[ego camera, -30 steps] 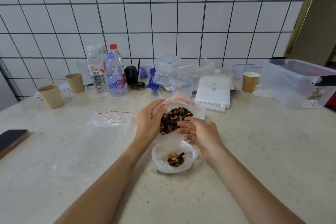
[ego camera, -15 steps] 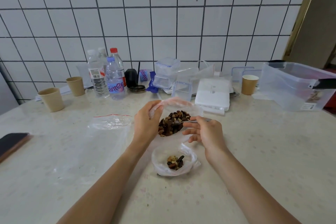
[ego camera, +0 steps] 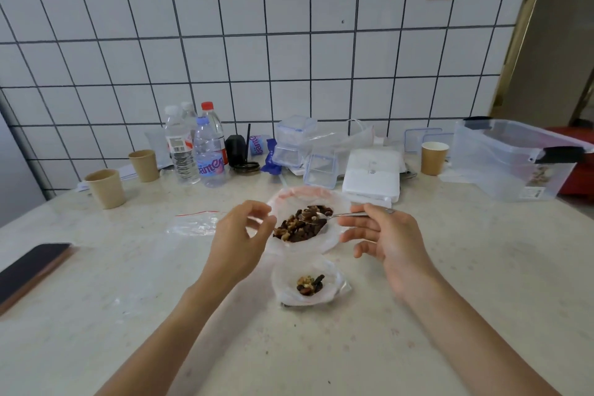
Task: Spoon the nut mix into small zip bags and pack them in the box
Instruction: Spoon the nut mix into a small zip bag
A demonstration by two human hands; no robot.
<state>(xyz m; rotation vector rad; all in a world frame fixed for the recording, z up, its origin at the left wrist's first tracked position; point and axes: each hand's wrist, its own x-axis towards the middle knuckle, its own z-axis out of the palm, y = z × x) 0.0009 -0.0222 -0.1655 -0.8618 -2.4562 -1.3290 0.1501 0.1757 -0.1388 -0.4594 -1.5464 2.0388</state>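
1. Left hand (ego camera: 239, 236): grip curled, thumb and fingertips pinching the left rim of the big bag (ego camera: 332, 236), holding it open.
2. Right hand (ego camera: 390, 239): grip pinched on the handle of a metal spoon (ego camera: 324, 217) between thumb and forefinger, other fingers loosely spread below.
3. Spoon bowl over the nut mix (ego camera: 300, 225), loaded with a few pieces, handle running right toward the hand.
4. Nut mix heaped inside the big bag, mid tabletop (ego camera: 128, 283), between the two hands.
5. Small zip bag (ego camera: 308, 283) just in front of the big bag, mouth open upward, a small clump of nuts at its bottom.
6. Empty zip bag (ego camera: 196, 223) with a red strip flat on the tabletop, left of the left hand.
7. Clear plastic box (ego camera: 514, 159) at the far right, well apart from the bags.
8. Along the tiled wall: water bottles (ego camera: 196, 146), paper cups (ego camera: 106, 188), small clear containers (ego camera: 294, 145), a white flat device (ego camera: 371, 177).
9. Dark phone (ego camera: 30, 267) at the left edge of the tabletop.
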